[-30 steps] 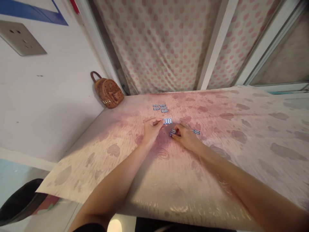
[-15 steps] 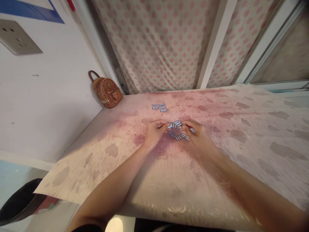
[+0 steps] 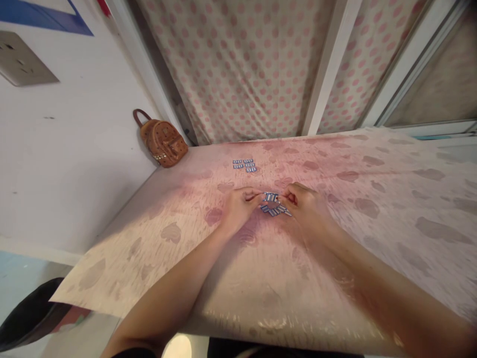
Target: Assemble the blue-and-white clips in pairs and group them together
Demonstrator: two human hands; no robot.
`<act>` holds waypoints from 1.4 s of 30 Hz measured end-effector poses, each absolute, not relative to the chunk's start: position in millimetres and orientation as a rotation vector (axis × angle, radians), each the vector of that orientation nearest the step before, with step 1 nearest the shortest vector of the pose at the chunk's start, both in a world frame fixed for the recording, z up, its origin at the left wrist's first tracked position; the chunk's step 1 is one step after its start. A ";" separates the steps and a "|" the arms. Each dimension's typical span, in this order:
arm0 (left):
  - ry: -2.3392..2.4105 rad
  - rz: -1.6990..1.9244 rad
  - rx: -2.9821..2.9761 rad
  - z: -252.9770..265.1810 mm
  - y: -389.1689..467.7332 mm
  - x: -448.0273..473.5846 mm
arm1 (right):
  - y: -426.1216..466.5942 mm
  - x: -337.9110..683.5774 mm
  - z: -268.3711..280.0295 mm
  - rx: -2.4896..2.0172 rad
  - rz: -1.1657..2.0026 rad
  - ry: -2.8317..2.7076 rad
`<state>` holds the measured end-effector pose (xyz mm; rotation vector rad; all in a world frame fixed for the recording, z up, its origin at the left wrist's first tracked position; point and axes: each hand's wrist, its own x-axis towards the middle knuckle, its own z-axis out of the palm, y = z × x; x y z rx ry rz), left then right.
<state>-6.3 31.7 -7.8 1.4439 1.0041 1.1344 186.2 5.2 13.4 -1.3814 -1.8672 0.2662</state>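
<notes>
Brown leather backpack [image 3: 163, 140] is propped against the wall at the table's [image 3: 261, 278] far left. A row of small blue-and-white strips [image 3: 271, 197] is pinched between the left hand [image 3: 238, 208] and right hand [image 3: 307, 209], above loose strips [image 3: 275, 212].

Both forearms are showing bare from elbow to wrist, with no watch, ring or bracelet visible. The left hand [image 3: 238, 208] and right hand [image 3: 307, 208] are ungloved. A dark sleeve edge is peeking in near the left elbow.
</notes>
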 end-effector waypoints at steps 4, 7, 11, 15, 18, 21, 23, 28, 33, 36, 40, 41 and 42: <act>0.988 1.123 1.419 -4.3 29.6 -4.0 | 5.4 185.1 12.1 -1.399 0.280 -1.852; 0.978 1.116 1.400 -3.7 29.3 -3.0 | 5.2 184.5 11.2 -1.406 0.274 -1.852; 0.970 1.116 1.418 -4.5 29.2 -2.6 | 4.7 184.4 10.5 -1.401 0.273 -1.874; 0.959 1.102 1.425 -3.8 28.4 -2.2 | 4.3 184.3 10.9 -1.392 0.273 -1.896; 0.972 1.099 1.404 -2.9 28.0 -2.3 | 4.1 184.0 10.6 -1.421 0.323 -1.854; 0.980 1.110 1.343 -2.7 28.6 -3.3 | 5.6 184.7 8.5 -1.440 0.413 -1.738; 0.964 1.123 1.307 -2.6 29.4 -4.2 | 8.0 185.8 6.6 -1.410 0.538 -1.690; 0.955 1.112 1.262 -0.5 30.5 -4.7 | 16.3 190.2 1.4 -1.230 0.879 -1.663; 0.961 1.108 1.230 0.5 27.1 -2.6 | 19.3 190.9 -4.8 -1.227 0.899 -1.648; 1.028 1.142 1.289 1.5 31.2 -7.3 | 19.1 189.5 -2.7 -1.252 0.936 -1.626; 1.211 1.215 1.396 5.9 61.5 -31.3 | 15.4 193.7 17.0 -1.247 1.029 -1.558; 1.268 1.218 1.393 7.1 73.5 -39.2 | 13.7 196.2 23.1 -1.239 1.036 -1.536; 1.330 1.207 1.377 8.1 86.5 -46.8 | 11.7 199.0 28.5 -1.225 1.045 -1.511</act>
